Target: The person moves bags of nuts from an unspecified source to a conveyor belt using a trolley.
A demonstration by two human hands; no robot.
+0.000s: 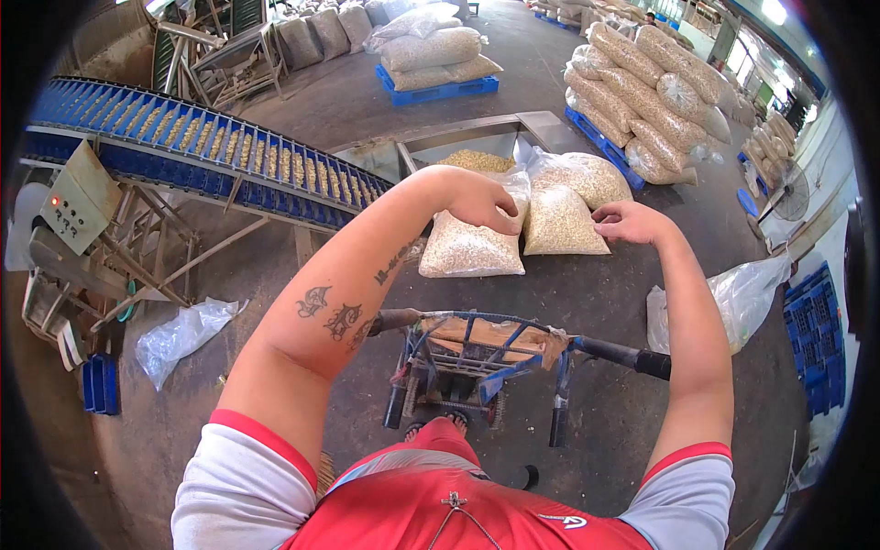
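Both my arms reach forward over a hand truck point(472, 341) with a blue frame and dark handles. My left hand point(478, 199) overlaps the top of a clear plastic bag point(472, 243) full of pale, small pieces, its fingers loosely bent and holding nothing. Beside that bag stands a second filled bag point(561, 223). My right hand point(634, 223) is at this bag's right edge, fingers pointing left and apart, with nothing gripped. A third filled bag point(587, 176) sits just behind these two.
A blue cleated conveyor point(197, 137) slopes down from the left to a metal hopper point(541, 133) holding a pale heap point(475, 161). Stacked sacks point(642, 87) rest on blue pallets farther back. Empty plastic bags point(188, 337) lie on the floor left and right.
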